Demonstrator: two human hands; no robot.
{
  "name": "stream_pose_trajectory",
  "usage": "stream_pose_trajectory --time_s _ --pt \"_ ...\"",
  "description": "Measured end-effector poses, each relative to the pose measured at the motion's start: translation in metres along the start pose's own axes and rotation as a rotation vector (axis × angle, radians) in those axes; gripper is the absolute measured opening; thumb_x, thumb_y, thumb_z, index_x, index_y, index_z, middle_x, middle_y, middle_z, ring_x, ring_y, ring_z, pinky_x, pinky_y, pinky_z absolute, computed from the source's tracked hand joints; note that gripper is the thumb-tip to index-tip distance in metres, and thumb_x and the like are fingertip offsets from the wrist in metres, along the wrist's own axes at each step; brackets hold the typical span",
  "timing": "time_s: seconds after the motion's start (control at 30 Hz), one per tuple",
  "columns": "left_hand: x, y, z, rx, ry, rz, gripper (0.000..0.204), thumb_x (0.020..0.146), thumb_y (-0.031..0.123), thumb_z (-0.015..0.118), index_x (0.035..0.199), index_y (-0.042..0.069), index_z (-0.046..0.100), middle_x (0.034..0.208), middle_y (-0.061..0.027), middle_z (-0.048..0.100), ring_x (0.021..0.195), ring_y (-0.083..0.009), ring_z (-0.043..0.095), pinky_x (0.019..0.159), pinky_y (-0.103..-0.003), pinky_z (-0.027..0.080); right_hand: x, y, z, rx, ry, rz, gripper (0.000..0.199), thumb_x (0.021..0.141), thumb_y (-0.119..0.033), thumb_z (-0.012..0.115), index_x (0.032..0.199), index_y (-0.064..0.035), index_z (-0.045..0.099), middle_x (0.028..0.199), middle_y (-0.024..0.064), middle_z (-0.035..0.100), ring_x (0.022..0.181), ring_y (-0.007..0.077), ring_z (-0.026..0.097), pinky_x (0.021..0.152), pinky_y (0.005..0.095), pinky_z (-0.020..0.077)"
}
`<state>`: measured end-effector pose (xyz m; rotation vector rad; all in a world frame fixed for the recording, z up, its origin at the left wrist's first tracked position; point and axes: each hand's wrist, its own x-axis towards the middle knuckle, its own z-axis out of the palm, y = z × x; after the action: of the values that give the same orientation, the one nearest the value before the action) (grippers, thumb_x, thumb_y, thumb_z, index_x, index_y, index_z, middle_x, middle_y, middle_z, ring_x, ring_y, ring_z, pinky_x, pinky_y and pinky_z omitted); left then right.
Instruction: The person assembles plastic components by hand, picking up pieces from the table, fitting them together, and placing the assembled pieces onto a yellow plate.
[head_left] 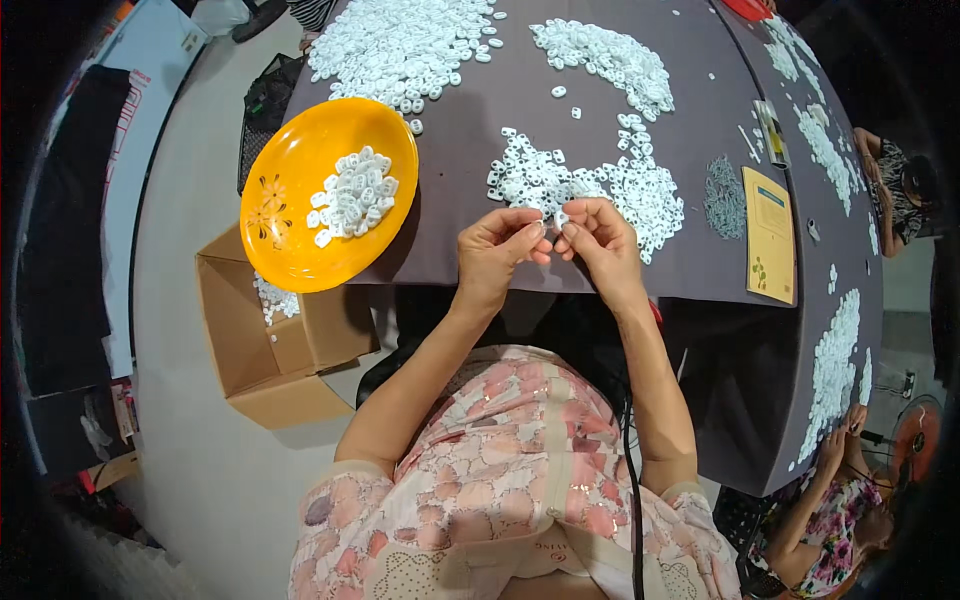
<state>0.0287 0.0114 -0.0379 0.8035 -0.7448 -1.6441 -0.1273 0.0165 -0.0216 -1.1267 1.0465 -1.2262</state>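
Close together over the table's near edge, both my hands have thumb and forefinger pinched. My right hand [606, 248] grips a small white plastic piece [561, 219]. At the fingertips of my left hand [490, 258] a bit of white shows, apparently a similar piece; the fingers partly hide it. Just beyond my hands lies a pile of small white plastic pieces with dark holes [530, 172], spreading right to a second heap [645, 195]. To the left, an orange-yellow bowl [290, 160] with a flower print holds more white pieces [355, 195].
More white pieces [395, 45] cover the far side of the grey-covered table [470, 100]. On the right are small grey metallic-looking parts [724, 197] and a yellow booklet [768, 240]. An open cardboard box [235, 330] stands below the bowl. Other people work at the right edge.
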Motion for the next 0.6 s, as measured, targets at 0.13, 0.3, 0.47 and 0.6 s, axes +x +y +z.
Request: stream_pose_trajectory --time_s 0.13,0.3,0.47,0.6 --pt "0.0002 -0.0003 0.0 -0.008 -0.011 0.013 0.013 0.083 0.001 0.061 0.096 -0.004 0.062 0.082 -0.0105 0.065 0.069 -0.0147 0.064 0.059 -0.024 0.054 -0.0025 -0.0015 0.0048 0.013 0.037 -0.018 0.018 0.087 -0.002 0.053 0.105 0.0001 0.056 0.078 0.0018 0.059 0.066 0.0065 0.056 0.058 0.0199 0.0462" --pt "0.0007 0.0022 0.0013 -0.033 -0.009 0.006 0.013 0.083 0.0 0.061 0.096 -0.003 0.062 0.082 -0.0098 0.065 0.069 -0.0147 0.064 0.059 -0.024 0.054 -0.0037 -0.0018 0.0043 -0.036 0.047 0.01 0.018 0.087 -0.002 0.054 0.104 -0.0003 0.059 0.079 0.0007 0.06 0.068 0.0053 0.055 0.059 0.0199 0.0457" --pt "0.0011 0.002 0.0008 -0.043 -0.013 0.008 0.013 0.083 0.0 0.061 0.096 -0.003 0.063 0.083 -0.0092 0.065 0.068 -0.0144 0.064 0.059 -0.024 0.054 -0.0066 -0.0018 0.0065 -0.068 0.032 -0.015 0.019 0.087 -0.004 0.054 0.105 0.0 0.06 0.08 0.0003 0.06 0.067 0.0049 0.055 0.06 0.0201 0.0458" --pt "0.0014 0.0002 0.0011 -0.005 0.008 0.018 0.013 0.083 0.0 0.062 0.096 -0.002 0.063 0.084 -0.0089 0.065 0.068 -0.0136 0.063 0.059 -0.024 0.054 -0.0068 0.0007 0.0039 -0.106 0.083 -0.013 0.019 0.088 -0.005 0.055 0.105 0.0013 0.06 0.081 0.0007 0.061 0.069 0.0062 0.057 0.06 0.0203 0.0473"
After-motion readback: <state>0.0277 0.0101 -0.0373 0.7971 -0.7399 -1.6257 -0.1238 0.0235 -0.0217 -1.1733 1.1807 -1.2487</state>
